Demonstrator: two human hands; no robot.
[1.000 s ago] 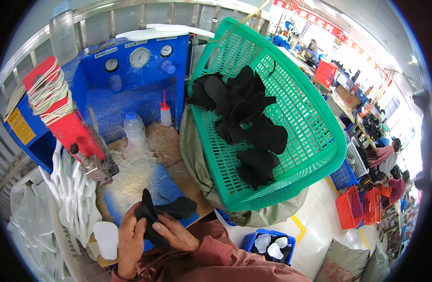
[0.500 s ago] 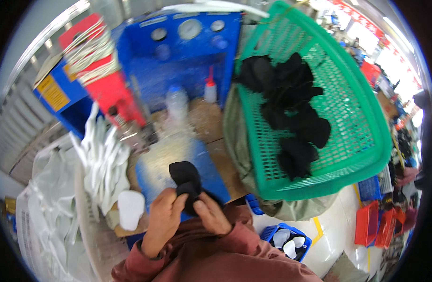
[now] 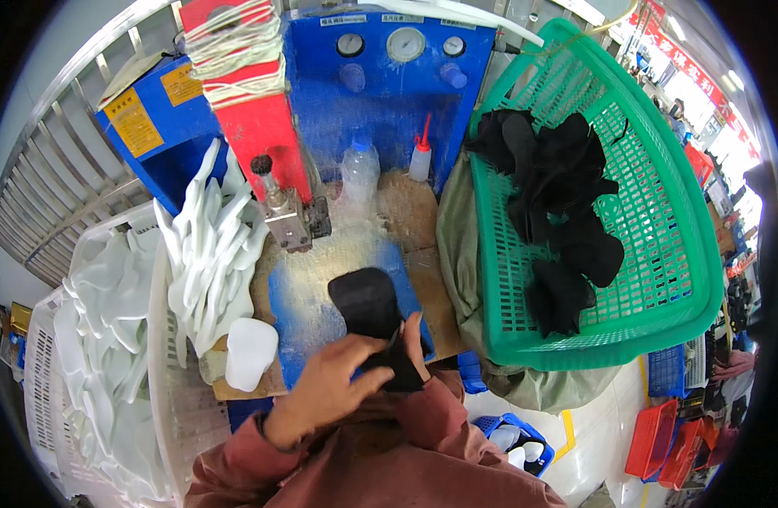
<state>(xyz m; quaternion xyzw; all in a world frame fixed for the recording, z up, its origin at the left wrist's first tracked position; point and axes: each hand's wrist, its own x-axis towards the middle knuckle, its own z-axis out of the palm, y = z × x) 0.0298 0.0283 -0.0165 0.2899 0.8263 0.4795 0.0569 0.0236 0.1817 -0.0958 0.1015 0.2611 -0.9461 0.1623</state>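
Note:
A dark, soft piece that looks like a black shoe upper (image 3: 365, 300) is in front of me, its wide rounded flap over the blue board (image 3: 292, 339). My right hand (image 3: 416, 345) grips its near end from the right, thumb upward; the other fingers are mostly hidden behind the material. From the left, my left hand (image 3: 334, 385) reaches across with thumb and forefinger apart, fingertips against the folded near part. A white insole-shaped piece (image 3: 252, 354) lies left of the board, and a pile of similar white pieces (image 3: 211, 254) stands behind it.
A red arm wound with cord (image 3: 262, 127) and its metal head (image 3: 286, 220) overhang the board. Behind are a blue gauge panel (image 3: 389, 93), a clear bottle (image 3: 360, 169) and a red-tipped bottle (image 3: 420, 157). A green basket (image 3: 660, 279) holds black pieces; a white crate (image 3: 165, 389) stands left.
The black upper has been spread, showing more of its wide flap. My left hand has loosened its pinch and its fingers have parted. My right hand has shifted up and right. The view has tilted.

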